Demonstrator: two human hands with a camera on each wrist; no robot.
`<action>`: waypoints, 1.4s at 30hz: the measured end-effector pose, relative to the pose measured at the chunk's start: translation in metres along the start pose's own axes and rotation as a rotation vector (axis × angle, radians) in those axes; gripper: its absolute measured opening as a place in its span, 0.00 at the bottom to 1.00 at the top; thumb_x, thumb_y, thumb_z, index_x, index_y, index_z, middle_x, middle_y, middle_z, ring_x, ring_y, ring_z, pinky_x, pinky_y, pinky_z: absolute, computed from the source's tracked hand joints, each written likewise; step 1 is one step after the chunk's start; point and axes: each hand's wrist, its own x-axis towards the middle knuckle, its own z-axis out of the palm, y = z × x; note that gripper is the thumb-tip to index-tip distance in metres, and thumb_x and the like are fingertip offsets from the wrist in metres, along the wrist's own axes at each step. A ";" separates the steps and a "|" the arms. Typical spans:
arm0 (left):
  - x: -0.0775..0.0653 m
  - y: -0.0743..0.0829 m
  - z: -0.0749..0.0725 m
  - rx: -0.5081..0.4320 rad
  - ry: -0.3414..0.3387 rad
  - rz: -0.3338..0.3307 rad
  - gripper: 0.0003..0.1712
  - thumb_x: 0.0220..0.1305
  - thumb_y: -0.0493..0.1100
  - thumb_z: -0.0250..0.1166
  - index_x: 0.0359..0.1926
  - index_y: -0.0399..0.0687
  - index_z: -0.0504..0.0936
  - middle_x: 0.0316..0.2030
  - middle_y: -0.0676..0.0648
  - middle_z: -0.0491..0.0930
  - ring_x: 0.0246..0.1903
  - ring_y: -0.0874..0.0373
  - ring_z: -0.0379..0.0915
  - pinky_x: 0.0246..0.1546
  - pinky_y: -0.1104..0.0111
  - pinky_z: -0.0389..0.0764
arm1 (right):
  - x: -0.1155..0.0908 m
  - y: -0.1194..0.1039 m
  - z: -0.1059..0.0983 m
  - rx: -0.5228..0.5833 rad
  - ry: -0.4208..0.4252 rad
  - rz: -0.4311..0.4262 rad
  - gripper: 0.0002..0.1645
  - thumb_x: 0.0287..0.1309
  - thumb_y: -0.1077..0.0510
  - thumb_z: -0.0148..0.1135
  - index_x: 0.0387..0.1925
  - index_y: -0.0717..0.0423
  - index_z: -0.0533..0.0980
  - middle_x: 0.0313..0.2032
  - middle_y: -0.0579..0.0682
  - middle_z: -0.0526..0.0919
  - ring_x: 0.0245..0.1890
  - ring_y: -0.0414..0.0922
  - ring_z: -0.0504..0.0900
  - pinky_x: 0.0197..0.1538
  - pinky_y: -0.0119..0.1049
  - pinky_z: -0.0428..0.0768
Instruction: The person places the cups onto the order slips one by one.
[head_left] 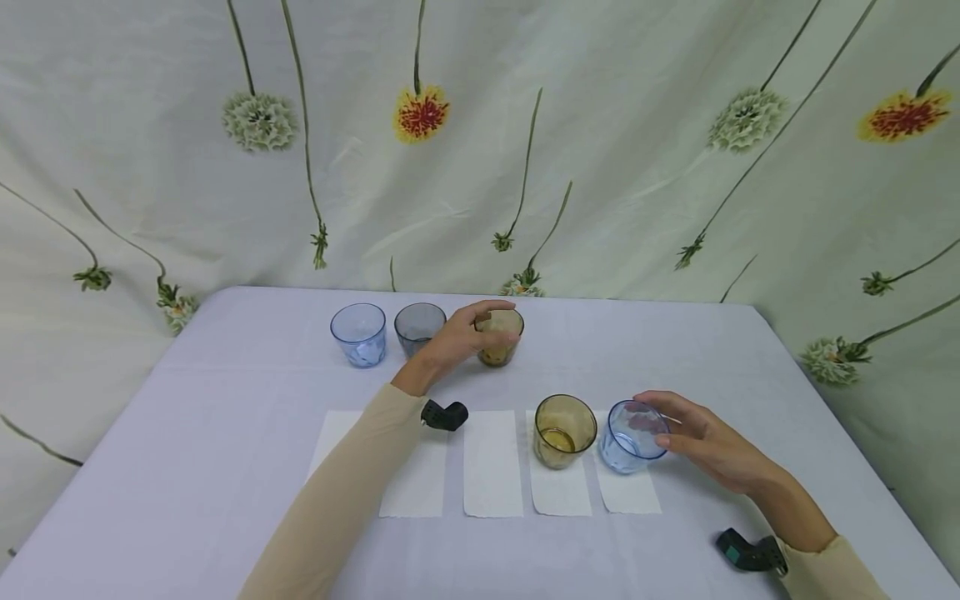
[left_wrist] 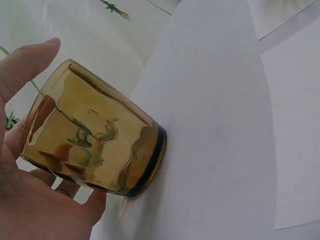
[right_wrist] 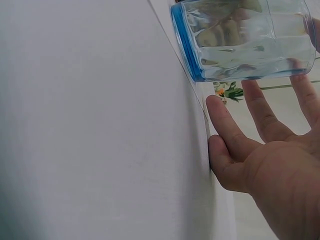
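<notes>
At the back of the table, my left hand (head_left: 457, 337) reaches round an amber glass (head_left: 498, 354). In the left wrist view the thumb (left_wrist: 32, 62) stands apart from that glass, and the other fingers lie behind and beneath it. My right hand (head_left: 708, 442) holds a clear blue glass (head_left: 626, 454) near its rim, thumb on the near side and fingers behind. That glass stands upright over the rightmost paper strip (head_left: 633, 496). In the right wrist view, two fingers (right_wrist: 225, 120) stay off the blue glass. A second amber glass (head_left: 558, 454) stands just left of it.
A blue glass (head_left: 360, 337) and a grey glass (head_left: 416, 325) stand in the back row, the grey one partly hidden by my left hand. Several white paper strips (head_left: 491, 467) lie in a row, my left sleeve (head_left: 352, 492) crossing over some. A flowered cloth (head_left: 600, 125) hangs behind.
</notes>
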 end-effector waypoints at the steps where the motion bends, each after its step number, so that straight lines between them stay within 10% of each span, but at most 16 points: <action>1: 0.000 -0.001 0.000 -0.004 0.007 -0.008 0.35 0.61 0.47 0.72 0.69 0.54 0.73 0.73 0.45 0.59 0.72 0.47 0.54 0.67 0.48 0.66 | 0.000 0.000 0.000 0.000 -0.002 -0.001 0.30 0.70 0.70 0.50 0.71 0.61 0.60 0.66 0.34 0.69 0.63 0.33 0.74 0.61 0.29 0.75; 42: 0.000 -0.003 0.007 -0.120 0.014 -0.006 0.40 0.63 0.37 0.70 0.74 0.54 0.64 0.65 0.43 0.68 0.67 0.48 0.63 0.59 0.56 0.74 | -0.001 -0.003 0.000 0.032 -0.037 -0.031 0.30 0.71 0.71 0.48 0.72 0.59 0.59 0.68 0.37 0.69 0.65 0.34 0.73 0.62 0.30 0.75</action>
